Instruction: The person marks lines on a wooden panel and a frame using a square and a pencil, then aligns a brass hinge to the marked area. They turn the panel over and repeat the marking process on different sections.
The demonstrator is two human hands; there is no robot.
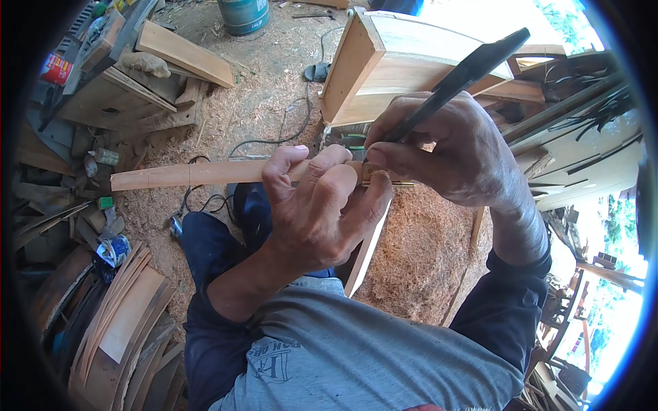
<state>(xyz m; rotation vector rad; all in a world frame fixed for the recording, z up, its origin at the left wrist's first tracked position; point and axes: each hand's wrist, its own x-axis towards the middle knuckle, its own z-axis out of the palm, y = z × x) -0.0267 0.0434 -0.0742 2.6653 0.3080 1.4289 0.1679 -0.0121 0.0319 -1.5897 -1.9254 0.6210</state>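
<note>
1. Head view, centre: your left hand (322, 205) has its grip closed around a thin wooden strip (185, 174). The strip runs out toward 9 o'clock over the sawdust floor (267, 103), with no desk under it.
2. Your right hand (452, 147), at 2 o'clock from the left, has its grip closed on a dark-handled tool (466, 72). The handle points up toward 1 o'clock; the working tip meets the strip just beside your left fingertips. The tip itself is hidden between the hands.
3. Risk: the tip works touching-close to your left fingers. A slip along the grain would likely carry it into them.
4. Risk: the long free end at 9 o'clock hangs unsupported. Pressure at the tip could flex or twist the strip and spoil the mark or cut.
5. At 12 o'clock a pale wooden box frame (384, 61) stands near; a black cable (281, 133) trails through the shavings below the strip, and a foot could catch in it.
</note>
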